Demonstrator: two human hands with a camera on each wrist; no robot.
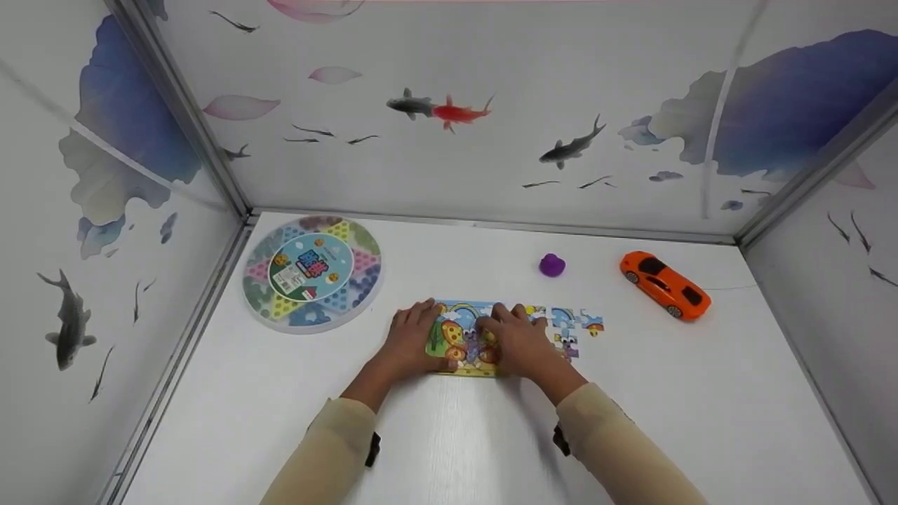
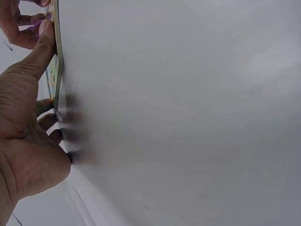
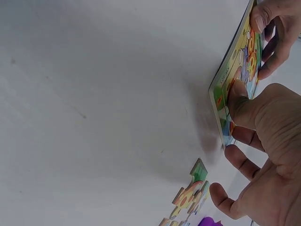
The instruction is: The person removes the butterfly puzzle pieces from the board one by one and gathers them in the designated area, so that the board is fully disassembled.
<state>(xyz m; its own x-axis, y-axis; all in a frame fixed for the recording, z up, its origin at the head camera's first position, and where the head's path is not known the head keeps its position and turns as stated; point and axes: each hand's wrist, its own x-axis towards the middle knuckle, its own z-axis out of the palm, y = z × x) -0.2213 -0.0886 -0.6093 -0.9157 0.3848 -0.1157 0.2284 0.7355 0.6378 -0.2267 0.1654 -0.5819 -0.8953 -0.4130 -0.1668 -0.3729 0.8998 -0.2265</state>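
A colourful cartoon jigsaw puzzle board (image 1: 456,330) lies on the white table between both hands. My left hand (image 1: 412,345) grips its left end, the thumb on the near edge and the fingers at the far side. My right hand (image 1: 525,345) holds the right part, its thumb (image 3: 238,94) pressing on the picture and its index finger bent onto the board. The right hand hides part of the picture, so a piece under its fingers cannot be made out. Several loose puzzle pieces (image 1: 563,318) lie just right of the right hand, some joined together.
A round board game box (image 1: 365,298) with a star pattern lies at the back left. Behind the loose pieces sits a small purple toy (image 1: 552,265). An orange toy car (image 1: 665,286) stands at the right. Printed wall panels (image 1: 449,182) enclose the table.
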